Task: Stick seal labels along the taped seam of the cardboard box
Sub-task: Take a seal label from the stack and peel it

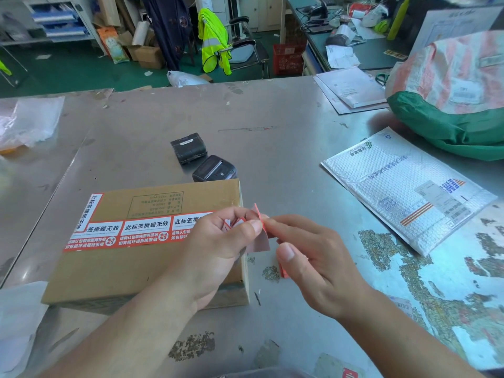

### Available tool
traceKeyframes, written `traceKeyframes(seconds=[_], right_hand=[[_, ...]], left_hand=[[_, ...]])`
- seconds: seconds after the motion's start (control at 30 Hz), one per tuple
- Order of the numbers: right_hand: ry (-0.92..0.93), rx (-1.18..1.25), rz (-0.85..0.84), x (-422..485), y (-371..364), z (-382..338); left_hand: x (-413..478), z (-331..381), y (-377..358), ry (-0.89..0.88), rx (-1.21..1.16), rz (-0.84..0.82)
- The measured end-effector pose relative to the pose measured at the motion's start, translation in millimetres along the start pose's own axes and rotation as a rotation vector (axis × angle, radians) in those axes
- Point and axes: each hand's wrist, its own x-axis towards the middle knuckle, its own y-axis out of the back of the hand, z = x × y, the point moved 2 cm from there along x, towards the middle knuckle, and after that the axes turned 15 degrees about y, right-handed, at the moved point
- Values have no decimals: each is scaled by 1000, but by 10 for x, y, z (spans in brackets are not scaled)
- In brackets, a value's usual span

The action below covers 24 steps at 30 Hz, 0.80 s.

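While both hands, left hand (218,241) and right hand (308,255), are pinching closed on the red-and-white paper seal label (257,236), peeling appears underway; next, placing it rightward along the brown cardboard box (136,268) seam.

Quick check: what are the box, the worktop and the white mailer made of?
Box: matte brown cardboard, by its dull tan faces. Worktop: probably stainless steel, grey with soft reflections and scuffs. White mailer: likely glossy plastic bubble wrap, by its dimpled texture.
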Motion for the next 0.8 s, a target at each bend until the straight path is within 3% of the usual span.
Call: traceKeyframes(seconds=[0.2, 0.53, 0.8], right_hand=[[12, -16, 27, -41, -4, 27], [-119, 143, 63, -23, -25, 63], [-100, 144, 52, -22, -35, 68]], left_hand=[[11, -3, -1, 88, 5, -35], [-8, 15, -31, -15, 9, -11], [-8, 4, -41, -54, 27, -26]])
